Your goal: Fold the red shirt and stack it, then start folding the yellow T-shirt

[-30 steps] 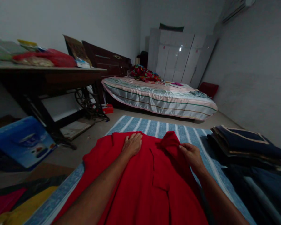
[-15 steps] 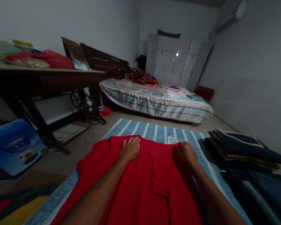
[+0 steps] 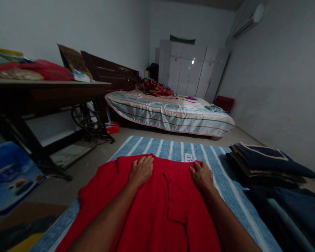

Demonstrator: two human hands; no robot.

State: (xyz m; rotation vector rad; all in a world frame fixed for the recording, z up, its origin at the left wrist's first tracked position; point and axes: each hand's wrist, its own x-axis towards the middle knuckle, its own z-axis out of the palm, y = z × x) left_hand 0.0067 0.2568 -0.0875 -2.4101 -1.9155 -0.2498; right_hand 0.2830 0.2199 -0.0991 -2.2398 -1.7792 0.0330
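Observation:
A red long-sleeved top [image 3: 149, 210] lies spread over a blue-and-white striped cloth [image 3: 136, 144]. One of its sleeves [image 3: 176, 196] is folded in on the right part of the body, pointing toward me. My left hand [image 3: 142, 170] rests flat near the far edge of the top, fingers stretched and slightly apart. At the far right corner, my right hand [image 3: 202, 175] presses on the red fabric with its fingers extended. The near end of the top runs out of view between my forearms.
Folded dark clothes [image 3: 267, 159] are stacked on the right, with dark blue jeans [image 3: 291, 210] nearer me. On the left are a blue box [image 3: 13, 175] and a treadle sewing table [image 3: 49, 91]. A bed [image 3: 170, 115] stands beyond the striped cloth.
My right hand has shifted inward from the edge, its fingers now lying on the fabric, and the top's right side has drawn in. My left hand stays on the top. The view has turned slightly right.

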